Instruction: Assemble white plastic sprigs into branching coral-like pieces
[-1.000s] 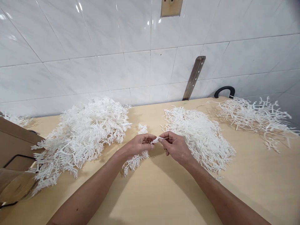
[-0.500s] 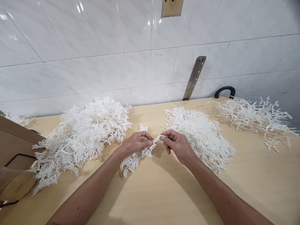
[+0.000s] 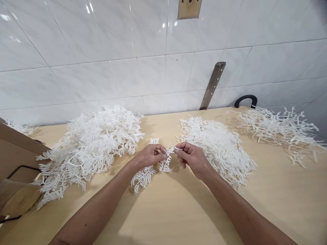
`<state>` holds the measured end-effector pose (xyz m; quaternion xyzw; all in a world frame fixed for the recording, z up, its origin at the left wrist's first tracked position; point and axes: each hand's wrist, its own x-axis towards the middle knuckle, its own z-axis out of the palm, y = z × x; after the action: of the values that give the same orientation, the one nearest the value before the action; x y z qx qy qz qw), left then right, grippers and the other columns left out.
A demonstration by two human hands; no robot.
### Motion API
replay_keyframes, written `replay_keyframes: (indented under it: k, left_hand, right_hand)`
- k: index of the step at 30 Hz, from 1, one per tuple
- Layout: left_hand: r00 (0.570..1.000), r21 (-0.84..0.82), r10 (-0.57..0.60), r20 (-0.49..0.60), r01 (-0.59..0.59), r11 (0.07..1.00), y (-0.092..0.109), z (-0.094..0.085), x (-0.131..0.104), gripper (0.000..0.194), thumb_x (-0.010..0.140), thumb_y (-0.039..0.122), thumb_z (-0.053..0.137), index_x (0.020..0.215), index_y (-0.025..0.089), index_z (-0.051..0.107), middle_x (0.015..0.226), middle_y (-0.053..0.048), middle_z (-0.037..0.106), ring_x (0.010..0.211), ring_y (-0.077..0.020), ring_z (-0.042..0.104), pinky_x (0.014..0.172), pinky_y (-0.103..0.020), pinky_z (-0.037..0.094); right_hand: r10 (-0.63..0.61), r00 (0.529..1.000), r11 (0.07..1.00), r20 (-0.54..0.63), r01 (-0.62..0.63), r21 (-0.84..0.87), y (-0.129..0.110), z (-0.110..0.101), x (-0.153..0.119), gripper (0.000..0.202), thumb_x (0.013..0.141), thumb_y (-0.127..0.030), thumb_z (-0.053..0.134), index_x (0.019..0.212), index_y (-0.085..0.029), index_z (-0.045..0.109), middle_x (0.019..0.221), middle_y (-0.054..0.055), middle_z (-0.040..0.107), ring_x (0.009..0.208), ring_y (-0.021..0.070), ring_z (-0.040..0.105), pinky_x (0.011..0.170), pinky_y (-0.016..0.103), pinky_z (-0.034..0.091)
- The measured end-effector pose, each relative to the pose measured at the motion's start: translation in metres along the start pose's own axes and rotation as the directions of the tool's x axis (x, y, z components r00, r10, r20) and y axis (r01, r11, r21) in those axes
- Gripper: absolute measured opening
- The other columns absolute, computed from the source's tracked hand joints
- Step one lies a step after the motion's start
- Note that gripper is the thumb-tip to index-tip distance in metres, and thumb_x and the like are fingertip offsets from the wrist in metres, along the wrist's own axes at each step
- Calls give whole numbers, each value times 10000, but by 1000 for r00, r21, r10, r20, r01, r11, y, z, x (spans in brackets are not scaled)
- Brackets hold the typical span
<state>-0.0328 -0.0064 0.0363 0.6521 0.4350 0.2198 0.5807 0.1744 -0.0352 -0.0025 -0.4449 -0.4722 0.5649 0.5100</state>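
Between my two hands is a small white branched sprig (image 3: 166, 164) with thin, twig-like tips. My left hand (image 3: 151, 155) pinches it from the left. At its right end, the thumb and fingers of my right hand (image 3: 191, 156) are closed on a thin strand of it. Below my left wrist lies a small white clump (image 3: 143, 178) of similar sprigs on the table. A large heap of white sprigs (image 3: 99, 139) spreads to the left, and a flatter pile of finer white pieces (image 3: 217, 146) lies beyond my right hand.
Thicker white branching strands (image 3: 278, 126) lie at the far right, near a black curved handle (image 3: 245, 98). A metal strip (image 3: 213, 85) leans at the tiled wall (image 3: 102, 81). A brown box (image 3: 17, 149) and a clear container (image 3: 19, 200) stand at the left edge.
The sprig between my hands now hangs lower and apart from the clump under my left hand. Both hands keep nearly the same place; the view has shifted slightly.
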Motion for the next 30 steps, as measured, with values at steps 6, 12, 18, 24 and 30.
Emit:
replay_keyframes:
  k: [6,12,18,24,30]
  left_hand:
    - [999,-183,37,-34,-42,982,-9,0,5,319,723,420,772,830,142,659,643,18,560,507,-68,467,484,-206,359]
    - [995,-196,-12,-98,-7,981,-6,2,4,322,694,425,781,781,131,683,693,-14,603,513,-80,472,453,-217,358]
    - [989,-146,-12,-146,-10,989,-6,4,3,298,690,396,777,806,144,667,706,-17,606,507,-81,466,409,-201,330]
    - [975,-146,54,-214,-87,986,-6,5,5,322,694,434,777,733,143,644,670,2,562,545,-85,479,458,-209,375]
    - [975,-141,36,-217,-68,988,-7,6,4,346,715,477,754,748,158,624,654,24,525,497,-80,441,417,-215,352]
  right_hand:
    - [40,999,999,-36,-40,-10,0,0,0,355,690,-442,838,847,-179,660,555,-44,563,456,92,478,389,214,408]
    - [46,999,998,-29,-45,38,-2,1,0,331,709,-424,831,871,-184,670,553,-44,559,463,89,465,406,215,400]
    - [89,996,984,-24,-84,155,-3,-2,0,347,705,-402,840,911,-185,663,702,-6,638,512,83,482,420,209,395]
    - [178,984,982,6,-178,54,-2,9,-4,461,697,-443,836,1007,-172,629,680,-10,625,528,100,526,428,215,414]
    - [206,975,977,80,-200,-75,-1,18,-10,381,752,-476,762,934,-165,636,709,9,665,464,77,503,436,226,407]
